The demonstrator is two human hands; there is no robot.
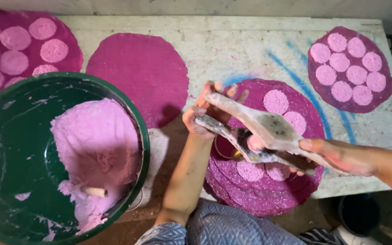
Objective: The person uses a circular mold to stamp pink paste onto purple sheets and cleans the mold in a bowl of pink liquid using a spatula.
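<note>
My left hand (205, 115) grips the near end of a hinged wooden press (268, 129), a two-armed tool smeared with pale dough. My right hand (341, 156) holds the far ends of its arms. A small pink dough lump (255, 143) sits between the arms. The press hovers over a stack of dark magenta round sheets (255, 195) carrying several light pink round wafers (276, 100). A metal ring (221, 152) lies on the stack just under the press.
A large green tub (5, 149) at the left holds pink dough (91, 145) with a wooden handle (95, 192) stuck in it. A plain magenta sheet (137, 72) and two wafer-covered sheets (350, 68) (23, 45) lie on the white table (232, 45). A dark bucket (359, 213) stands below right.
</note>
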